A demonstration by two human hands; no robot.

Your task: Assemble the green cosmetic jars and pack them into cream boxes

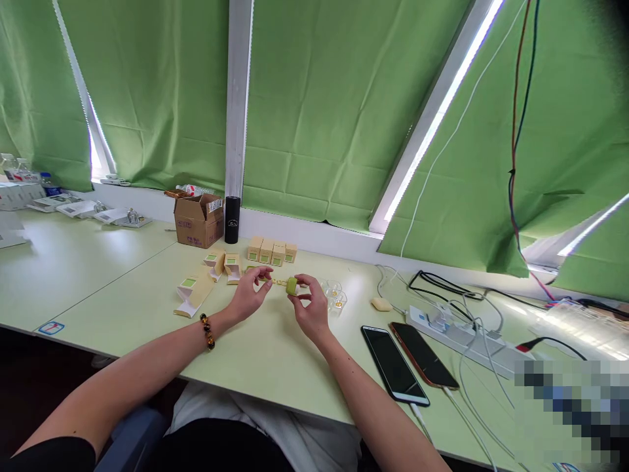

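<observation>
Hands [250,296] grasp a green case [291,286] and gold chain [279,282], purple print [185,224] on the cardboard box [197,226] being unreadable.

Green case [291,286]: part covered by right hand [312,309], far side hidden. Gold chain [280,282]: links too small to count, contact with left hand [249,295] unconfirmed. Clear plastic containers [337,298]: partly behind right hand. Lettering on black tumbler [232,226], labels on kraft boxes [272,251]: too small to read. White box [8,231]: cut off by left edge. Lower right corner: pixelated, contents unidentifiable.
</observation>
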